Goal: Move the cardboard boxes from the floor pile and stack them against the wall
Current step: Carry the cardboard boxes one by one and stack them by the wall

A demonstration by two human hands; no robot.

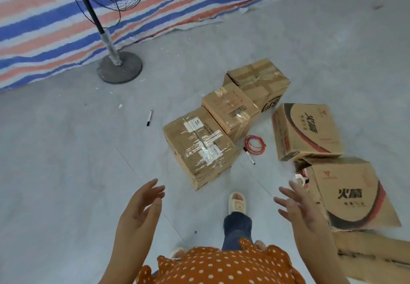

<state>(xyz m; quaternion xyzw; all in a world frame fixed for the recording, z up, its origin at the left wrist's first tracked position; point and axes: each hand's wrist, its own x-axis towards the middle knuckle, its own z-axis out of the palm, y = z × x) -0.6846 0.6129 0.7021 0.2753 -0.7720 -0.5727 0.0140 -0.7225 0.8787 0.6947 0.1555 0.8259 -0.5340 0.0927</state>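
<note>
My left hand (142,208) and right hand (297,208) hover with fingers (282,191) released, empty, just short of the nearest taped box (199,146) on the floor (66,150).

I see open floor (66,161) to the left, between my hands and the fan base (119,67). Ahead, three taped boxes (200,148) sit touching in a row. On the right, two printed boxes (306,130) crowd in, with a red cord (255,143) and a marker (249,155) in the gap between.

Both hands, left (142,208) and right (297,208), hover empty near taped boxes (199,146).
</note>
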